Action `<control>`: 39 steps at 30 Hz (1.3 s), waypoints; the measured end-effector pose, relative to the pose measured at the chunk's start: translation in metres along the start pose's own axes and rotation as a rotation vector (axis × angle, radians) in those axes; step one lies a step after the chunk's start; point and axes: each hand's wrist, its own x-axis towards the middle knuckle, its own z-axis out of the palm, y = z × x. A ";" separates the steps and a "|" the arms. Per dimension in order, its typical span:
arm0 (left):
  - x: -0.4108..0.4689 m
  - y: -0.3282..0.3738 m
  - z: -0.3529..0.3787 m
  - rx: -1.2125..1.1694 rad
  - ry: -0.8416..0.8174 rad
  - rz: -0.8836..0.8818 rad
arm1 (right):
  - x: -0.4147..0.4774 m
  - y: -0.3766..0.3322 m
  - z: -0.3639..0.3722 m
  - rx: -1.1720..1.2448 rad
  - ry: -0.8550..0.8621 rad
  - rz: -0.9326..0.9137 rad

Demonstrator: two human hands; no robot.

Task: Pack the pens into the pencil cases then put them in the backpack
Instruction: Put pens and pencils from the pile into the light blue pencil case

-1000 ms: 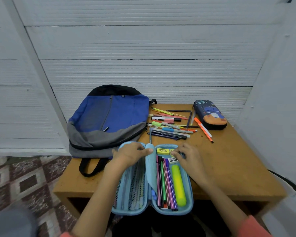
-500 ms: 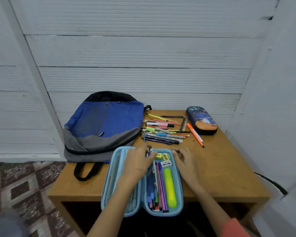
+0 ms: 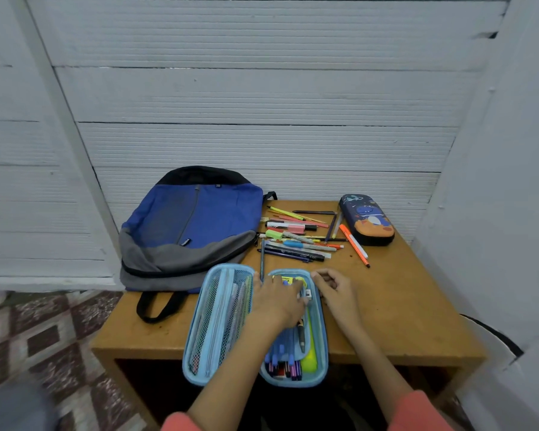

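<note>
Left hand point(image 3: 279, 301) presses flat inside open pencil case point(image 3: 218, 321), right hand point(image 3: 336, 293) beside

The scene is lit softly and evenly, with a cool, slightly dim cast; no single lamp can be told. No hard shadows are thrown on the bench point(image 3: 402, 300), and only faint shade is seen beside the backpack point(image 3: 193, 225). The space beneath the bench is lost in near black. No glare is seen on the white wall point(image 3: 262, 88). Straight lines of the wall boards are bent outward toward the edges by the wide lens. The tiled floor point(image 3: 44, 337) at lower left is smeared and blurred, and fine detail among the pens point(image 3: 296, 241) is softened.
</note>
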 end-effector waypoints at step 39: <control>-0.035 -0.148 0.027 -0.990 0.203 -0.428 | 0.003 0.004 -0.002 -0.007 -0.140 0.031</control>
